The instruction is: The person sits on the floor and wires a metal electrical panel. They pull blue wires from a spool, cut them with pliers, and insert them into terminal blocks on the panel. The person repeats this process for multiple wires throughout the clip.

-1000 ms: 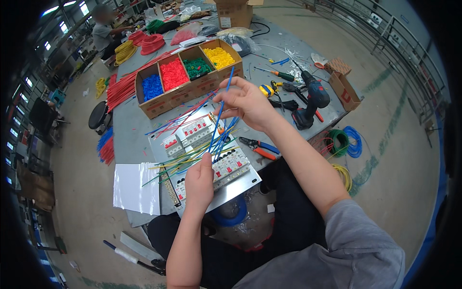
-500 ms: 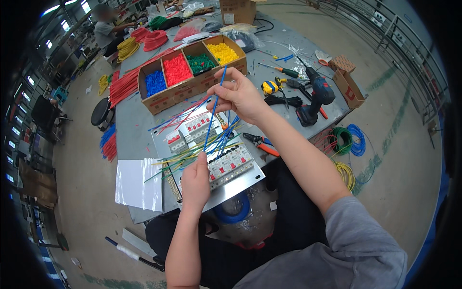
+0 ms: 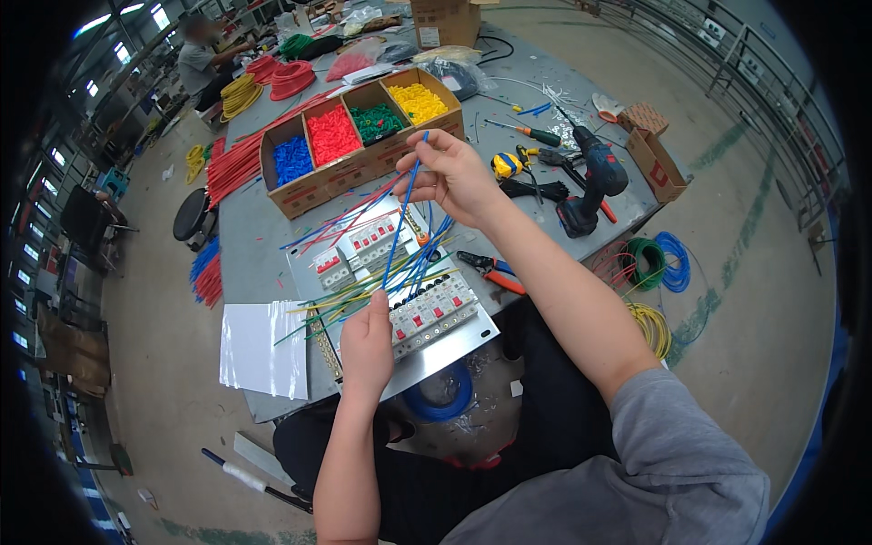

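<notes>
Between my hands a blue wire (image 3: pixel 401 218) runs upright at a slant. My right hand (image 3: pixel 451 177) pinches it near its upper end, other fingers half curled. Lower down, my left hand (image 3: pixel 368 343) is closed around the wire's lower part, thumb up. Beneath them lies a metal mounting plate (image 3: pixel 468 340) with a near row of circuit breakers (image 3: pixel 436 314) with red switches and a far row of breakers (image 3: pixel 372 238). Loose blue wires (image 3: pixel 427 256) and green-yellow wires (image 3: pixel 329 300) fan across the plate. My left hand hides part of the near row.
A cardboard box (image 3: pixel 363 159) holds blue, red, green and yellow caps in compartments. To the right lie a cordless drill (image 3: pixel 595 177), a tape measure (image 3: pixel 507 164) and orange-handled pliers (image 3: pixel 495 271). A white plastic bag (image 3: pixel 263 350) lies at left. A person (image 3: pixel 200 59) sits far left.
My right hand has shifted very slightly down along with the wire's upper end. The left hand keeps its hold, nearly still.
</notes>
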`<state>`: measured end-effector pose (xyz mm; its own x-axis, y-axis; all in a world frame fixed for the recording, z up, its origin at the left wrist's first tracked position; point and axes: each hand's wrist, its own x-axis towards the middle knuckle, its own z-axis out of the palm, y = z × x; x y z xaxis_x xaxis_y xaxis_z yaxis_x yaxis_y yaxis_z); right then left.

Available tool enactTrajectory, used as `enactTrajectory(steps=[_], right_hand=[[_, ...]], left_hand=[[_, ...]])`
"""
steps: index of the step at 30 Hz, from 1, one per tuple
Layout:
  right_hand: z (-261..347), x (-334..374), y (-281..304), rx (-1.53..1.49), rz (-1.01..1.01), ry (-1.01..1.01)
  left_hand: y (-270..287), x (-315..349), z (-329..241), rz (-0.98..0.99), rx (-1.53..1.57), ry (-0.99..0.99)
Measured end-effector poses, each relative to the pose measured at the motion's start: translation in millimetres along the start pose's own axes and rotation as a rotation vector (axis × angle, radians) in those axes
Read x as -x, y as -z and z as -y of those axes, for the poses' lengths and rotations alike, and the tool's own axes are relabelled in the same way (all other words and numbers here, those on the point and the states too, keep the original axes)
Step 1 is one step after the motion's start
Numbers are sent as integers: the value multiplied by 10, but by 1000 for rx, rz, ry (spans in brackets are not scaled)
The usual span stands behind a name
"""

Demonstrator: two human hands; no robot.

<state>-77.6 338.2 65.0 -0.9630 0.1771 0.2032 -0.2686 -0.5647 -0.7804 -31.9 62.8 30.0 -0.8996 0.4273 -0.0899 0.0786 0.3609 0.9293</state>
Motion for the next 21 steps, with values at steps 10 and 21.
enactTrajectory(steps=[10,21], right_hand=[[-30,-33,44,5,-25,19],[68,-15,117,-141,93,21]], left_hand=[[-10,-1,13,8,-35,-17],[1,32,-39,102,208,-185]])
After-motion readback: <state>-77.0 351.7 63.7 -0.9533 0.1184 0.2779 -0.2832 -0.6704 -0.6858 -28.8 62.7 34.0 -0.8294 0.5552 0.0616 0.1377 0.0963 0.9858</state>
